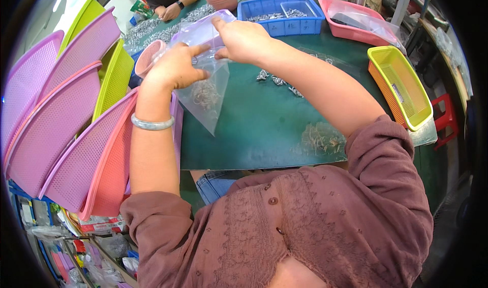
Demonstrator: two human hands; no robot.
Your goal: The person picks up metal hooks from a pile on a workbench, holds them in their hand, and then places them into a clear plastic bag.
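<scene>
A clear plastic bag (217, 77) with a clump of small metal parts (205, 93) in its lower end is between my hands, over the left side of the green table. My left hand (175, 68) grips the bag's left side, its thumb and index finger reaching across the plastic. On the upper right side of the bag is my right hand (243, 40), its index finger stretched along the top edge and its thumb lower down. The bag hides some fingertips. Small piles of metal parts (278, 80) lie on the table beside my right forearm.
Stacked purple, pink and green perforated baskets (61, 100) crowd my left. A blue bin (282, 26) of metal parts and a pink tray (356, 26) stand at the back. A yellow-green basket (406, 87) sits at the right edge. Across the table are another person's hands (168, 12).
</scene>
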